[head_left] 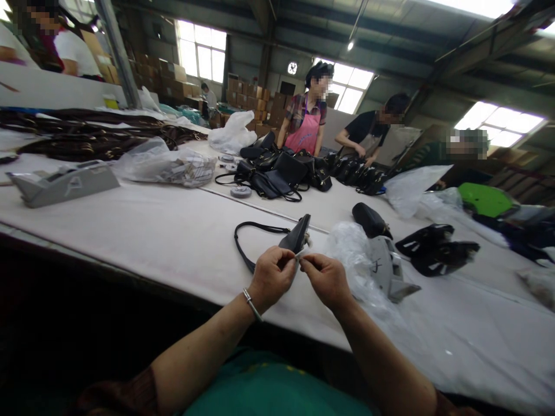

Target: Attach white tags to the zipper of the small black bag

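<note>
Head view: both hands pinched at the near edge of a small black handbag.

Left hand (272, 276) curled almost shut, fingertips gripping the near lower corner of the black handbag (297, 236); metal bracelet (251, 304) at its wrist. Right hand (326, 279) at 3 o'clock of the left, just beside it, thumb and forefinger closed on a thin pale bit between the two hands, too small to identify, other fingers folded in. Handbag standing on edge on the white table (165, 231), at 12 o'clock of the hands, strap (248, 237) looping out toward 9 o'clock. Crumpled clear plastic (353, 254) at 3 o'clock, touching a grey tape dispenser (388, 268). Another black bag (370, 221) toward 1 o'clock. Heap of black bags (281, 170) farther off at 12 o'clock, with other people working behind it.
</note>
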### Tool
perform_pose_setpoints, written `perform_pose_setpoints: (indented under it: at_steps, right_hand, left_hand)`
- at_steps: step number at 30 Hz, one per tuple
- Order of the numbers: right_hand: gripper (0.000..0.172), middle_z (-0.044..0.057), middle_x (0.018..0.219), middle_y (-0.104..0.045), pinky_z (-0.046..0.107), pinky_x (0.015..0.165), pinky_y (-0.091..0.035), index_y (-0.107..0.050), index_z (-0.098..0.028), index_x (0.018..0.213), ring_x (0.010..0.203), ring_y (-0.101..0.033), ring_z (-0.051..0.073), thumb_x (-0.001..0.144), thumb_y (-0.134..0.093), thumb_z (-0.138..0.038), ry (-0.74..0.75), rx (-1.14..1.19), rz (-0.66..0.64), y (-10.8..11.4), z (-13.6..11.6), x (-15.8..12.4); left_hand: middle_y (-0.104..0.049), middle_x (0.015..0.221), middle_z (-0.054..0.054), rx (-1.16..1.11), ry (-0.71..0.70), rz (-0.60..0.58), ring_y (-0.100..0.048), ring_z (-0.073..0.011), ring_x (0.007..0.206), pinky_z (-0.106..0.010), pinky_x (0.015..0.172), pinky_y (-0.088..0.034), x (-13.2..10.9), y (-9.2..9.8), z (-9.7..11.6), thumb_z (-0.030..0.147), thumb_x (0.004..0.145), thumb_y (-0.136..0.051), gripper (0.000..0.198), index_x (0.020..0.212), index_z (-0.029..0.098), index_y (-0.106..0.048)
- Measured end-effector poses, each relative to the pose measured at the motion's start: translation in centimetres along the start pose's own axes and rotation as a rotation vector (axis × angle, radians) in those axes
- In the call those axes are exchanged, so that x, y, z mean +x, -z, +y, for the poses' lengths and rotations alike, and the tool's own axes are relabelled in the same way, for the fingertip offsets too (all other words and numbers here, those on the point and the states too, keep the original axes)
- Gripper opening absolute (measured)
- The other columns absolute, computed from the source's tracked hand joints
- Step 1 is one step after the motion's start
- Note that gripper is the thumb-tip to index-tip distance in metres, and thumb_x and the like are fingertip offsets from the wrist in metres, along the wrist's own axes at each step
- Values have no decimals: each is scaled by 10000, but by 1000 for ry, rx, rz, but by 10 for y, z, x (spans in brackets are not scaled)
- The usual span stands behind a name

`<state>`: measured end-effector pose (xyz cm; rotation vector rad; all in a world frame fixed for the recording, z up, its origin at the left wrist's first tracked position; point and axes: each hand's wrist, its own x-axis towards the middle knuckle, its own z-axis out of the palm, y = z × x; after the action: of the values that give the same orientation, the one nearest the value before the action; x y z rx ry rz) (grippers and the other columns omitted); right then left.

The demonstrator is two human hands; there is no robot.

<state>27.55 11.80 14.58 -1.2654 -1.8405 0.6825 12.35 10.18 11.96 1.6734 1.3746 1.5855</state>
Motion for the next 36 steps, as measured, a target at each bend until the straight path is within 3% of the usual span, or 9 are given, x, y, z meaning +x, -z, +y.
perform_pose_setpoints:
  at_steps: [7, 12, 15, 18, 22, 27, 31, 33, 36]
  right_hand:
    - [188, 28, 702, -651, 283, 641, -452, -671, -186, 739, 662, -602, 168, 898, -573, -208, 316, -284, 70, 4, 2, 1]
    - [130, 38, 823, -709, 294, 696, -506, -676, -193, 980, 727, -654, 179, 889, -587, -163, 411, -290, 94, 5, 10, 4]
    - [157, 57, 825, -702, 329, 700, -522, -635, -175, 1041, 734, -646, 202, 896, -578, -158, 576, -376, 124, 9, 13, 8]
    - [147, 83, 851, -691, 361, 730, -533, -612, -166, 1041, 780, -627, 222, 913, -548, -132, 779, -451, 62, 14, 13, 14]
    - [281, 103, 954, -692, 395, 817, -548, -572, -167, 1164, 889, -619, 234, 893, -579, -92, 940, -428, 8, 16, 15, 23]
    - [443, 167, 1179, -624, 459, 900, -535, -534, -169, 1276, 1069, -596, 285, 863, -689, -211, 770, -346, 176, 9, 16, 27]
    - [195, 71, 945, -635, 344, 707, -556, -629, -200, 1083, 798, -617, 189, 888, -651, -197, 525, -160, 315, 7, 18, 20]
    - [102, 45, 885, -638, 308, 685, -547, -665, -210, 977, 767, -619, 165, 905, -613, -159, 505, -114, 247, 8, 20, 15]
    - [139, 49, 902, -665, 296, 721, -554, -697, -216, 971, 812, -646, 163, 906, -602, -139, 553, -96, 91, 8, 25, 7]
  left_hand:
    - [-623, 756, -18, -67, -104, -45, -581, -129, 708, -255, 666, -476, 1, 3, -6, 157, 834, -623, 60, 801, 183, -666]
    - [-608, 788, -25, -95, -265, -47, -580, -134, 753, -262, 695, -486, 2, 4, -16, 129, 853, -608, 69, 841, 183, -648]
    - [-602, 810, -34, -90, -345, -61, -578, -136, 760, -270, 698, -496, 3, 4, -22, 113, 856, -600, 86, 880, 182, -646]
    - [-608, 820, -40, -69, -425, -62, -577, -138, 754, -278, 696, -504, 3, 5, -27, 96, 847, -606, 120, 918, 182, -651]
    - [-616, 832, -42, -57, -492, -55, -581, -137, 748, -278, 687, -513, 3, 5, -31, 82, 843, -610, 171, 968, 188, -656]
    - [-619, 828, -42, -44, -467, -34, -591, -141, 762, -285, 706, -529, 1, 5, -30, 92, 851, -608, 155, 961, 189, -659]
    - [-617, 831, -43, -80, -392, -22, -599, -138, 776, -271, 704, -533, 1, 6, -27, 102, 860, -600, 119, 917, 187, -660]
    - [-619, 829, -41, -94, -374, -17, -602, -137, 778, -266, 705, -532, 1, 5, -26, 103, 857, -608, 113, 910, 187, -661]
    - [-619, 820, -36, -104, -358, -10, -604, -135, 771, -267, 710, -532, 1, 4, -26, 108, 855, -618, 106, 904, 189, -665]
